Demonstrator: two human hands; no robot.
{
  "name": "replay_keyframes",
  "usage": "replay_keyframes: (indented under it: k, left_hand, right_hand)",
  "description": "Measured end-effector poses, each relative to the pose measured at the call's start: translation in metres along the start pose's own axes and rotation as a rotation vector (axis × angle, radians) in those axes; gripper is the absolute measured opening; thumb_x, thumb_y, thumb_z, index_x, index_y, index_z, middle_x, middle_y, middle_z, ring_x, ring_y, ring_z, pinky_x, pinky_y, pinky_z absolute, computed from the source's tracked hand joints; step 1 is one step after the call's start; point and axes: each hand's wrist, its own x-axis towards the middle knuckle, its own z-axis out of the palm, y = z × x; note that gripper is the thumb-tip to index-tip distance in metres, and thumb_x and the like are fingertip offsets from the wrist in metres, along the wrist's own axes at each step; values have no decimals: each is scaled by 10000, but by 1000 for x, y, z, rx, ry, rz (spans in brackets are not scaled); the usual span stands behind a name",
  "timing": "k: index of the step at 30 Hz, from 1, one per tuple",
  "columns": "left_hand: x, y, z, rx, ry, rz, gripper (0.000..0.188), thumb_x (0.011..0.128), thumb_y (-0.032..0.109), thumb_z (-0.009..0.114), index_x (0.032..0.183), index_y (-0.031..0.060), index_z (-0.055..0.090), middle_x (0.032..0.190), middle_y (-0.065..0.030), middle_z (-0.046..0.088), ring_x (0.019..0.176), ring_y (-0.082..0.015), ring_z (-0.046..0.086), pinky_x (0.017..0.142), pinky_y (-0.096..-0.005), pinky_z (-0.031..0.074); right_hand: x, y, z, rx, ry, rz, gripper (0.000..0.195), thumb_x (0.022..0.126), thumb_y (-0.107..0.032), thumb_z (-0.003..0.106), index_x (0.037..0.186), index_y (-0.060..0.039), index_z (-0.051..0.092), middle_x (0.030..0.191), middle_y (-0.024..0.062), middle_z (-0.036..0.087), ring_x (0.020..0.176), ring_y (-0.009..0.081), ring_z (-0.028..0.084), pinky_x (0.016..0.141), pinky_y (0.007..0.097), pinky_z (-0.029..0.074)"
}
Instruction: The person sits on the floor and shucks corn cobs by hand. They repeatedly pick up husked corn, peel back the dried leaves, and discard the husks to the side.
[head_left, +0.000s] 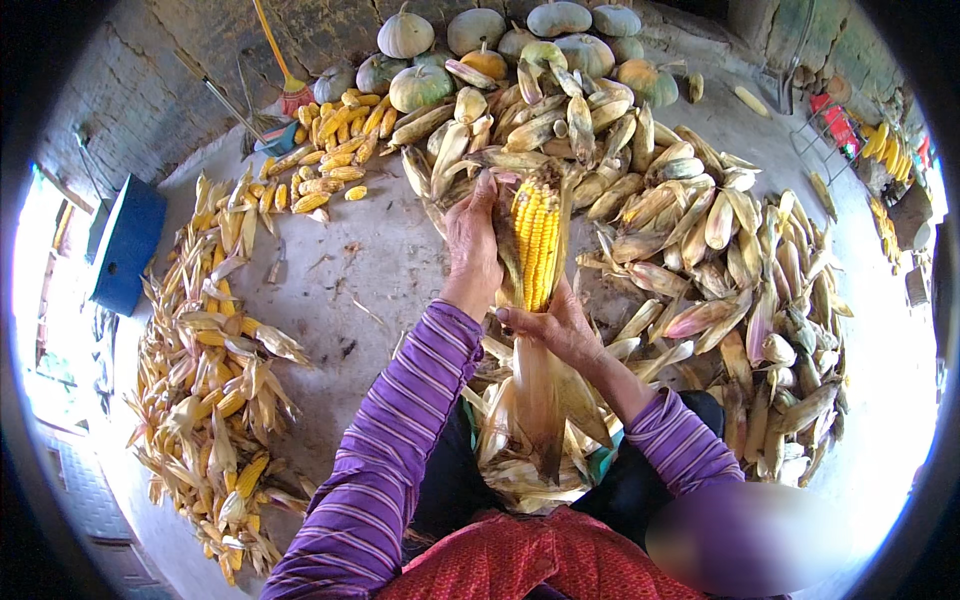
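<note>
Between my two hands is an ear of corn (537, 240), its yellow kernels bared and its tip pointing away from me. My left hand (474, 244) grips a strip of dry husk along the ear's left side. Around the base of the ear, my right hand (559, 322) is closed, the thumb lying across it. Long peeled husk leaves (536, 405) hang from the base toward my lap. Loose dry husks (517, 487) lie heaped between my knees, over something green that is mostly hidden.
Unhusked ears (705, 217) form a large pile ahead and right. Bare yellow cobs (337, 150) lie at the far left; ears with husks pulled back (225, 375) line the left. Pumpkins (420, 88), a broom (296, 94), a dustpan (279, 140) and a blue box (129, 244) stand beyond.
</note>
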Motion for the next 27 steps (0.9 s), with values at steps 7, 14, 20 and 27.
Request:
replay_keyframes:
  k: [7, 14, 20, 27]
  left_hand:
    - [-14, 0, 3, 464, -361, 280, 430, 864, 371, 662, 1022, -28, 648, 882, 10, 617, 804, -96, 512, 752, -244, 424]
    - [-13, -5, 2, 146, -181, 102, 234, 867, 179, 658, 926, -44, 694, 833, -17, 657, 753, -59, 547, 668, -214, 433]
    - [-2, -10, -3, 121, -44, -5, 116, 861, 93, 629, 861, -6, 688, 786, -42, 657, 668, -123, 566, 620, -266, 442]
    - [-22, -39, -3, 988, -126, 720, 125, 788, 98, 645, 780, -18, 600, 737, -218, 607, 654, -355, 612, 615, -425, 480]
  right_hand:
    - [-3, -19, 2, 23, 77, 110, 715, 763, -18, 715, 1333, -91, 290, 1117, 32, 528, 933, 139, 558, 771, 290, 500]
    - [-10, -22, 9, -17, 66, 90, 662, 779, -113, 735, 1303, -62, 335, 1064, 13, 559, 898, 110, 553, 766, 268, 475]
    - [-8, -13, -4, -102, 38, 104, 704, 769, -88, 744, 1334, -77, 324, 1127, 38, 555, 929, 149, 578, 787, 295, 499]
    - [16, -39, -23, 287, 333, -31, 923, 788, -227, 761, 1373, 103, 128, 1229, 143, 539, 1074, 200, 551, 990, 344, 402]
